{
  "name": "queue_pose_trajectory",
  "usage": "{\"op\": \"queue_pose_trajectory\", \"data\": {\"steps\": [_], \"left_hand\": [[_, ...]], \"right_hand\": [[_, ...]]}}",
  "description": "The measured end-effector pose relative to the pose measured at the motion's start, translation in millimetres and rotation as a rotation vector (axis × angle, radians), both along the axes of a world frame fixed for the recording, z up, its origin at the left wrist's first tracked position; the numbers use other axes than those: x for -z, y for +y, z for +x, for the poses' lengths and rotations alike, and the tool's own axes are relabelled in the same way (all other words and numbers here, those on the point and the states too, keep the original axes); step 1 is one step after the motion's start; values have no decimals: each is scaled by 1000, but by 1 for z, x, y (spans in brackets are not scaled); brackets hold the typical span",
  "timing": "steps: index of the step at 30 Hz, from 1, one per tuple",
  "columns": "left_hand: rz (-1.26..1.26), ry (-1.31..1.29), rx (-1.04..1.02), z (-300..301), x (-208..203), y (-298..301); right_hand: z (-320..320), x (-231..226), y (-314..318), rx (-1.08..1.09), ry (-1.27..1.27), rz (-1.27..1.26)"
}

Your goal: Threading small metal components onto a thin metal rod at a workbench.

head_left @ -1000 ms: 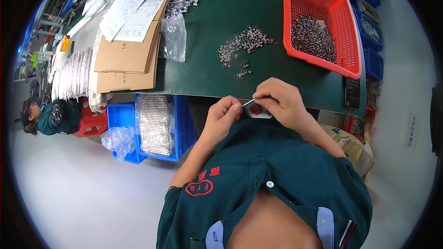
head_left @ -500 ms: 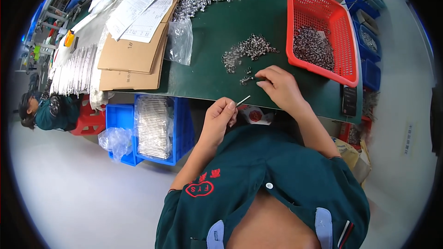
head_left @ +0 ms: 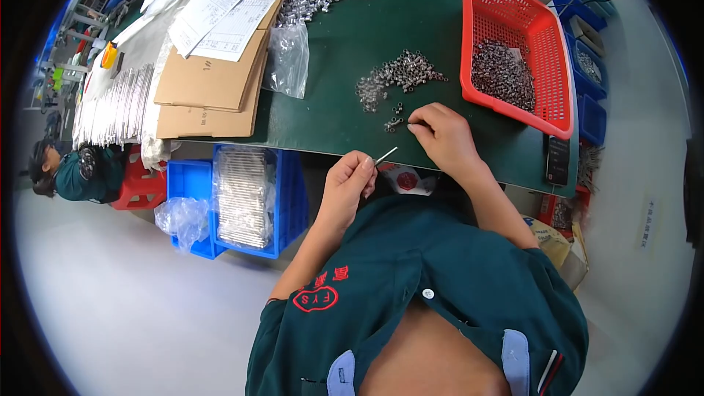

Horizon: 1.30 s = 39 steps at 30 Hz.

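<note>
From the left hand as clock centre: far out between nine and ten, silvery rods (head_left: 114,106) are being seen in a row; at ten, cardboard (head_left: 198,88) is being partly covered by papers (head_left: 226,13). Near nine, below the green table (head_left: 323,117), bagged rods (head_left: 243,202) are being held in a blue bin (head_left: 292,202). And here, in the narrowed left hand (head_left: 349,182), a thin metal rod (head_left: 388,154) is being pinched, free end being pointed to two! At one, a few loose rings (head_left: 393,124) are being seen, a ring pile (head_left: 412,70) being spread beyond. At two, the right hand (head_left: 444,138) is being held narrowed beside them; whether one is being gripped cannot be told. Further out, more rings (head_left: 502,77) are being contained by a red basket (head_left: 551,55).
</note>
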<state>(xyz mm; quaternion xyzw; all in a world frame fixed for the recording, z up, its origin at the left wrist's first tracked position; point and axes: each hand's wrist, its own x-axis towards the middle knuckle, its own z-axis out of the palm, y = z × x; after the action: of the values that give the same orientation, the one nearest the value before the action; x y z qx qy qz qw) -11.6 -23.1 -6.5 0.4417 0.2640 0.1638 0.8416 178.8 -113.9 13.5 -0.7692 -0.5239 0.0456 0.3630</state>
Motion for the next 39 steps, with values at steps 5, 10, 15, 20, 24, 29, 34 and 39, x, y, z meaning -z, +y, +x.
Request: {"op": "queue_pose_trajectory", "data": {"steps": [5,10,15,20,24,29,34,39], "left_hand": [[10,0,13,5,-2,0],[23,-2,32,8,-1,-1],[86,0,53,7,-2,-3],[181,39,73,5,1,-3],[364,91,88,4,-5,-4],[48,-67,119,6,-5,-6],[-58,-61,168,1,-5,-6],[123,-1,102,5,-9,-5]], "right_hand": [[-5,-8,-13,-50,850,107],[-11,-18,-18,-132,953,55],[-13,-16,-19,-164,1034,28],[-12,-29,-21,-237,697,-23],[-10,-36,-22,-283,566,-71],[-18,-30,-21,-295,404,230],[-11,-33,-23,-377,559,92],[-17,-31,-22,-307,634,159]]}}
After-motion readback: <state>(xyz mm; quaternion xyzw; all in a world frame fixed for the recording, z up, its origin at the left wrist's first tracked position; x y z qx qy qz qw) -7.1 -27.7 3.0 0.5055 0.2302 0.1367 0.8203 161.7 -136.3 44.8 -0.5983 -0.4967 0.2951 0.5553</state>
